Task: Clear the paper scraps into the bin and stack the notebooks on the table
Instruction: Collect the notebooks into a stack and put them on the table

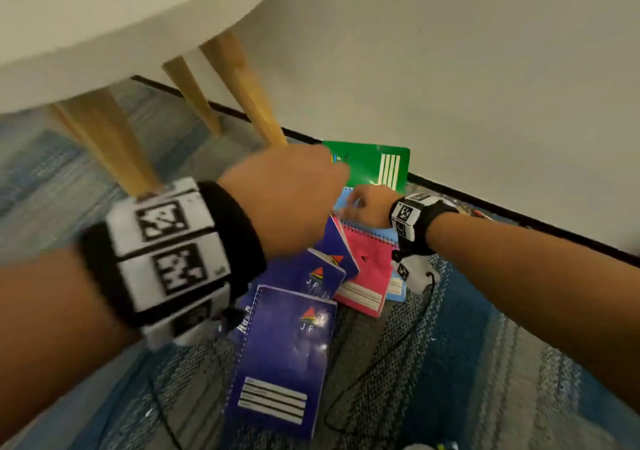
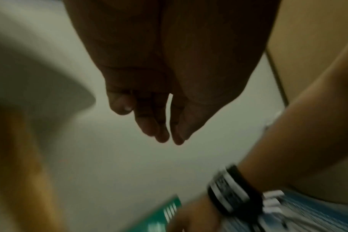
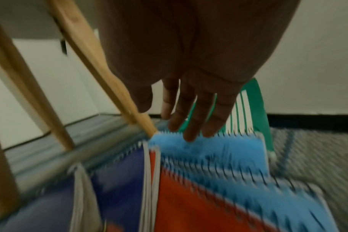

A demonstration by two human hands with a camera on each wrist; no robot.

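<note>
My left hand (image 1: 287, 197) hangs in the air above the pile, fingers (image 2: 147, 124) loosely extended and holding nothing. My right hand (image 1: 367, 207) reaches down with its fingers (image 3: 191, 125) spread and straight, the tips at the spiral edge of the light blue notebook (image 3: 209, 149); nothing is gripped. The notebooks lie scattered on the carpet (image 1: 485, 363): three dark blue ones (image 1: 287, 356), a pink one (image 1: 367, 276), and a green notebook (image 1: 374, 165) leaning by the wall (image 1: 450, 69). The white surface (image 1: 104, 17) stands above on wooden legs (image 1: 249, 93).

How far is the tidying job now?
Done: nothing visible; no bin or scraps show. In hand: right hand reaches open fingers to the light blue notebook; left hand holds nothing. Left: all notebooks, including the green notebook, lie on the carpet.
</note>
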